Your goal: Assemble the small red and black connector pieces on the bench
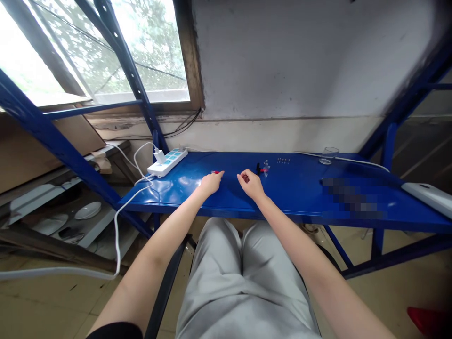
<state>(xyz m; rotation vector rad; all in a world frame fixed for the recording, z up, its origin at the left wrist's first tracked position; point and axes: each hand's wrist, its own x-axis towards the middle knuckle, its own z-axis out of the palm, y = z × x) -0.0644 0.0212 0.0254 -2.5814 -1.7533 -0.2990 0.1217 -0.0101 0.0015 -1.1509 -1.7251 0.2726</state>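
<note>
My left hand [211,183] is closed over the blue tabletop, with a small red piece [215,172] showing at its fingertips. The kind of piece is too small to make out. To its right, my right hand [251,183] is held with curled fingers and the thumb near the fingertips; whatever they hold, if anything, is hidden. Just beyond that hand lies a small cluster of black, red and clear parts [265,169]. Several tiny light-coloured pieces [283,160] sit in rows farther right.
A white power strip [167,162] with a plugged-in charger stands at the left of the blue table [176,190]. A clear glass [329,156] is at the back right, near a white cable. A blurred dark object [353,197] and a white device [429,197] lie at the right.
</note>
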